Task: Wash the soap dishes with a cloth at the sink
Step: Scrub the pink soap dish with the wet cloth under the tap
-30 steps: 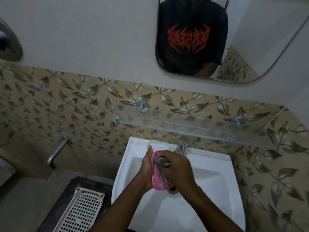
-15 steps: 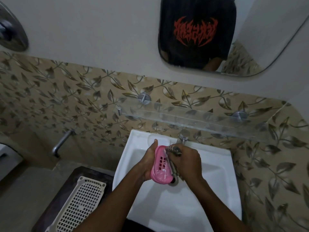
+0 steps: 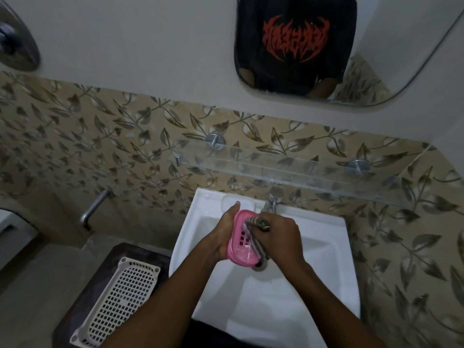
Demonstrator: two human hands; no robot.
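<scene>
Over the white sink [image 3: 324, 249] my left hand [image 3: 222, 234] holds a pink slotted soap dish [image 3: 242, 243] from its left side, thumb at the top edge. My right hand [image 3: 281, 237] grips a striped grey cloth [image 3: 258, 243] and presses it against the dish's inner face. The cloth's end hangs down below the dish toward the drain. The tap [image 3: 270, 203] stands just behind my hands.
A white perforated tray [image 3: 118, 297] lies on a dark stool left of the sink. A glass shelf [image 3: 288, 172] juts out above the tap. A metal wall spout [image 3: 94, 207] sticks out at the left. A mirror [image 3: 376, 59] hangs above.
The dish has turned so its slotted inside shows more, and my right hand with the cloth has slid up along it. The view has tilted slightly downward.
</scene>
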